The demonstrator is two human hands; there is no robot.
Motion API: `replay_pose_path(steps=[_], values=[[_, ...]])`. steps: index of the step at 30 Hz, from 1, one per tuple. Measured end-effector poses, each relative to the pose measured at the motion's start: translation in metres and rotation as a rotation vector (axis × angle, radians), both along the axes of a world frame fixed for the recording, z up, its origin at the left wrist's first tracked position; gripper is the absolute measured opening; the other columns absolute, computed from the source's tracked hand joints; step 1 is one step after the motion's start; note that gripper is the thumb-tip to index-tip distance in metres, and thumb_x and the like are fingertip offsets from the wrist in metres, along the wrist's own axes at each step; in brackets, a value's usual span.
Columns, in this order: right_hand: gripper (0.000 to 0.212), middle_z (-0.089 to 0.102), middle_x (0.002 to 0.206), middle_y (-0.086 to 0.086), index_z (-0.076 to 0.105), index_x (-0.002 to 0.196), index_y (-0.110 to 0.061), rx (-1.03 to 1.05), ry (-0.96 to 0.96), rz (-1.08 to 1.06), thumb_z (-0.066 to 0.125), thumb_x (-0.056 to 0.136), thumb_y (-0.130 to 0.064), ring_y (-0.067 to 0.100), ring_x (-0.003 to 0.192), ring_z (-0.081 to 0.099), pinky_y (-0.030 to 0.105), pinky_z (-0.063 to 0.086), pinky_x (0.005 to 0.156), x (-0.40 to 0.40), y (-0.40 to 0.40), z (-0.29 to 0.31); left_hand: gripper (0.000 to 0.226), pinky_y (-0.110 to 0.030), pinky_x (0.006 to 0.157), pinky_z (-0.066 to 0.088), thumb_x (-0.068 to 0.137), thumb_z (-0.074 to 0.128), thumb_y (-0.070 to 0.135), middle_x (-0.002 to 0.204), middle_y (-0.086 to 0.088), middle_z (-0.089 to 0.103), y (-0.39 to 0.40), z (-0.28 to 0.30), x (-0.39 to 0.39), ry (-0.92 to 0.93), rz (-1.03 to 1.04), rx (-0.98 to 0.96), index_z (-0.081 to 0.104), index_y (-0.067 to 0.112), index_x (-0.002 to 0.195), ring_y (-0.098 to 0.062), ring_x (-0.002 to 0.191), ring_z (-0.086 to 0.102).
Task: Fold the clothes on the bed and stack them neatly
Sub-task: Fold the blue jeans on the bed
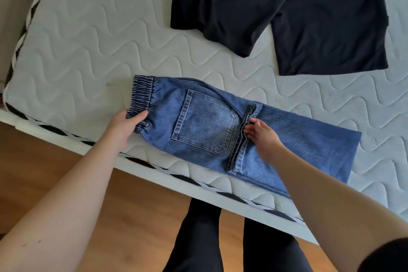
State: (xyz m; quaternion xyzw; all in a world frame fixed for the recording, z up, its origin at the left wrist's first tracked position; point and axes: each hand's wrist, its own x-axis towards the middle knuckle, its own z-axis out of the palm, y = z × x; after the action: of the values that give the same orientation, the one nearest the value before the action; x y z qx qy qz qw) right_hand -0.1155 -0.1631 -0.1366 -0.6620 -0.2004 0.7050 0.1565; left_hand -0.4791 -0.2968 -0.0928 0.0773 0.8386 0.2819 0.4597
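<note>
Near the front edge of the white quilted mattress [92,35] lie the blue denim jeans with an elastic waistband [198,126], halved lengthwise with the leg hems doubled back by the rear pocket; my left grip [128,125] is clamped on the waistband and my right grip [262,137] rests on the hems, fingers loose, pinching nothing. I judge the fold half done: next the waistband end goes over toward the hems, kept square. Well apart, black drawstring shorts [298,17] lie unfolded, blocking nothing
</note>
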Motion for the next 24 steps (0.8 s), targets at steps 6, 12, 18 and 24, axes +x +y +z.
replay_pose_path(steps=[6, 12, 18, 24], values=[[0.022, 0.063, 0.088, 0.003, 0.061, 0.105, -0.019, 0.027, 0.043, 0.030, 0.039, 0.105, -0.021, 0.014, 0.085, 0.061, 0.025, 0.049, 0.082, 0.001, -0.002, 0.000, 0.037, -0.038, 0.089, 0.051, 0.081, 0.072, 0.006, 0.108, 0.002, 0.074, 0.004, 0.069, 0.012, -0.233, -0.254, 0.129, 0.068, 0.031, 0.109, -0.020, 0.101, 0.070], [0.023, 0.062, 0.087, 0.002, 0.061, 0.104, -0.019, 0.022, 0.133, 0.038, 0.043, 0.104, -0.032, 0.017, 0.090, 0.061, 0.033, 0.047, 0.096, 0.005, -0.004, 0.007, 0.057, -0.029, 0.084, 0.047, 0.066, 0.073, 0.022, 0.110, 0.022, 0.070, 0.004, 0.147, 0.086, -0.138, -0.625, 0.165, 0.059, 0.060, 0.107, 0.001, 0.101, 0.066], [0.060, 0.062, 0.115, 0.012, 0.057, 0.123, -0.012, -0.040, 0.215, 0.079, 0.022, 0.102, -0.055, 0.023, 0.108, 0.059, 0.036, 0.040, 0.105, 0.011, 0.000, 0.018, 0.060, -0.036, 0.089, 0.050, 0.065, 0.069, 0.034, 0.112, 0.025, 0.066, 0.003, 0.180, 0.136, 0.002, -0.739, 0.173, 0.049, 0.055, 0.117, 0.003, 0.103, 0.063], [0.075, 0.048, 0.146, 0.007, 0.044, 0.144, -0.018, -0.097, 0.410, 0.258, 0.006, 0.097, -0.064, 0.022, 0.136, 0.041, 0.045, 0.017, 0.120, 0.031, 0.001, 0.033, 0.080, 0.001, 0.077, 0.040, 0.067, 0.069, 0.041, 0.115, 0.051, 0.050, 0.025, 0.197, 0.205, 0.049, -0.911, 0.197, 0.025, 0.078, 0.123, 0.026, 0.103, 0.051]])
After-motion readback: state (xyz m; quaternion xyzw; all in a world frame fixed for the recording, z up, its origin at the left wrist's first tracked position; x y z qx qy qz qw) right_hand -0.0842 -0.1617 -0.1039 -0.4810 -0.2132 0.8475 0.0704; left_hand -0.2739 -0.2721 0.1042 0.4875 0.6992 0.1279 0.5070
